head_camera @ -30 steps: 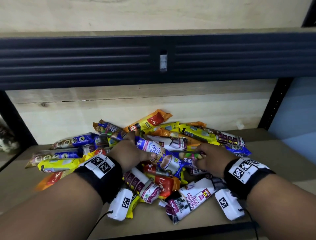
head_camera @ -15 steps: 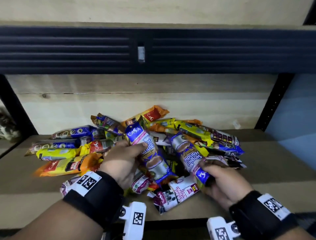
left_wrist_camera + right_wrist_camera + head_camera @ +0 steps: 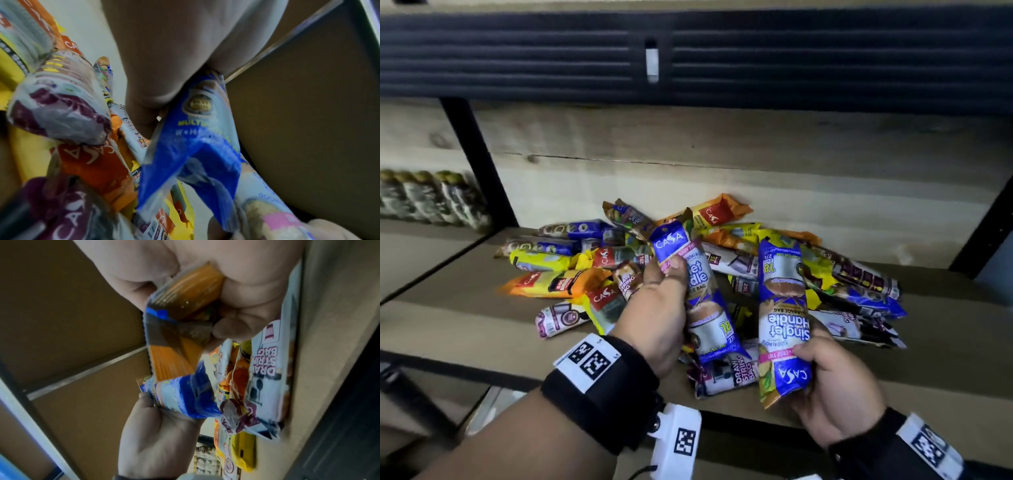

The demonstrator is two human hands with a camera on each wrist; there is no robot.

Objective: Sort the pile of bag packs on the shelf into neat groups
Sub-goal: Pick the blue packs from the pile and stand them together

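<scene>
From the head camera, your left hand (image 3: 657,318) grips a blue Casa Singlet Handle pack (image 3: 700,298), lifted over the pile of bag packs (image 3: 592,270) on the wooden shelf (image 3: 465,318). Your right hand (image 3: 835,387) grips a second blue Singlet Handle pack (image 3: 784,308) by its near end, raised just beside the first. A Draw String Bag pack (image 3: 726,373) lies at the shelf's front edge.

From your left wrist, your fingers curl round the blue pack, with the pile alongside.

From your right wrist, your thumb pinches the pack's orange-and-blue end; your left hand shows beyond.
</scene>
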